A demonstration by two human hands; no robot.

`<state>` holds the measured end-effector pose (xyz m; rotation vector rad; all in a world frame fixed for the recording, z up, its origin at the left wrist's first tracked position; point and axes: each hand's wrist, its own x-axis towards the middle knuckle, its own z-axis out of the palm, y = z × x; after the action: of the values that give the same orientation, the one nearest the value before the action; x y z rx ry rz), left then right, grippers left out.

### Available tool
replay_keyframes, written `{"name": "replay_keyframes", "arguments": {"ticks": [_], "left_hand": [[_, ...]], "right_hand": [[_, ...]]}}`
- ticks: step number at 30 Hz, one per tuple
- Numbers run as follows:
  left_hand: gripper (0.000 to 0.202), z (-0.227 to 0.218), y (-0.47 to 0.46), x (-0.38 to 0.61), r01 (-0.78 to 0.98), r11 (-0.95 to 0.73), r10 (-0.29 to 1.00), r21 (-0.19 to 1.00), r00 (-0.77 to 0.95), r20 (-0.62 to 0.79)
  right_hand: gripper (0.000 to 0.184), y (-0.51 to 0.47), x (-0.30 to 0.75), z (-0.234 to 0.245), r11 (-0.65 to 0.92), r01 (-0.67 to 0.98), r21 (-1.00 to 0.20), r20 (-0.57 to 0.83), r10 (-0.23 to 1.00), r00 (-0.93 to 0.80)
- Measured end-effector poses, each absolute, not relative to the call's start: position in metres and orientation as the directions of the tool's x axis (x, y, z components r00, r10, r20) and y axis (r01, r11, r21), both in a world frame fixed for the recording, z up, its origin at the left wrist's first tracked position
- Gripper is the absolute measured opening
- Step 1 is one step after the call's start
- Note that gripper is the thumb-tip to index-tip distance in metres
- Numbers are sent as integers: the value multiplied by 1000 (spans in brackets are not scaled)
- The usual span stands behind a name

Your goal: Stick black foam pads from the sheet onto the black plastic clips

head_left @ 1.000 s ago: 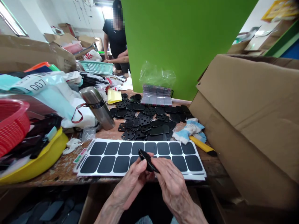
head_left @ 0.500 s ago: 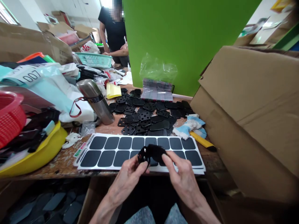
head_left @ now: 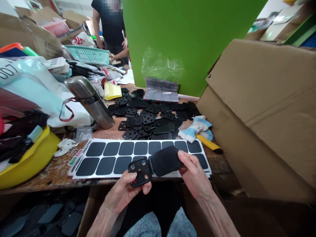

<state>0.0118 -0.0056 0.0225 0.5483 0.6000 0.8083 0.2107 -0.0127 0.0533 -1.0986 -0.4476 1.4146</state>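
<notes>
Both hands hold one black hinged plastic case (head_left: 166,161), opened out flat above the table's front edge. My left hand (head_left: 120,191) grips its smaller half, a rimmed plate with several round holes, thumb on top and fingers beneath. My right hand (head_left: 196,172) pinches the outer edge of the wider smooth panel. Under the case lies a white sheet (head_left: 106,167) with rows of dark rounded-square stickers, partly covered by the case and hands. Beyond the sheet, many similar black plastic pieces (head_left: 150,118), some with holes, lie in a loose pile.
A steel thermos (head_left: 92,105) leans left of the pile. At right are a blue-and-white cloth (head_left: 195,129), a yellow-handled tool (head_left: 209,144) and a large cardboard box (head_left: 261,115). A yellow basin (head_left: 34,158) sits at left. A green panel (head_left: 192,42) rises behind; another person (head_left: 110,29) stands beyond.
The case has turned from edge-on to flat, so its holed half and smooth panel now face up. My hands have moved slightly apart. The camera view has shifted a little.
</notes>
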Motion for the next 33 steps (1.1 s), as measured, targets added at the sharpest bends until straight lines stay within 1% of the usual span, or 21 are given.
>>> {"name": "replay_keyframes", "arguments": {"ticks": [4,6,9,10,12,14,16,18,20,23,24,25,26,27,28,29,30,31,33], "left_hand": [[25,26,-4,8,-456,551,805,699,512,-299],[23,32,-4,7,-493,510,834,705,486,-263],[53,39,-4,8,-585,452,864,673,476,-167],[57,41,-3,9,-594,445,864,670,483,-146],[50,42,-1,10,-591,440,860,676,494,-128],[35,42,1,12,-604,431,867,670,482,-123],[24,44,4,15,-629,435,878,644,455,-149],[26,46,6,19,-655,455,883,603,420,-209],[34,50,6,26,-686,447,893,574,381,-240],[47,57,4,39,-690,369,929,622,276,-246],[47,58,4,42,-679,355,934,642,232,-272],[45,60,5,45,-666,356,930,655,188,-315],[43,61,6,45,-656,373,917,656,153,-368],[42,62,9,44,-650,391,901,652,126,-414],[42,63,12,42,-643,409,886,648,108,-452],[42,64,16,39,-628,433,870,647,104,-481],[43,65,18,36,-606,460,855,648,107,-507],[43,65,20,34,-580,495,838,647,122,-532],[43,66,22,30,-531,562,800,635,154,-579]], "right_hand": [[26,-11,210,51,-182,-536,-825,-293,947,129],[26,-11,209,50,-164,-520,-838,-264,957,124],[24,-13,207,48,-170,-553,-815,-299,942,151],[24,-14,207,46,-189,-575,-796,-330,932,150],[24,-14,207,42,-235,-622,-747,-391,912,125],[26,-13,207,38,-273,-655,-704,-436,895,96],[29,-12,206,34,-285,-677,-678,-457,886,84],[31,-11,203,31,-287,-692,-663,-461,884,75],[29,-12,197,30,-262,-710,-654,-447,891,84],[30,-16,187,34,-205,-689,-695,-388,914,120],[32,-17,187,36,-194,-639,-745,-354,926,131],[33,-16,189,38,-183,-543,-820,-304,942,142],[33,-13,196,40,-158,-381,-911,-233,959,160],[32,-9,206,41,-106,-125,-986,-130,972,196],[33,-5,221,41,-48,188,-981,-3,973,232],[33,0,239,41,-2,488,-873,131,962,239],[34,5,259,39,-12,769,-639,279,929,245],[33,10,280,36,-51,843,-535,331,906,265],[33,19,318,25,-94,903,-419,347,903,255]]}}
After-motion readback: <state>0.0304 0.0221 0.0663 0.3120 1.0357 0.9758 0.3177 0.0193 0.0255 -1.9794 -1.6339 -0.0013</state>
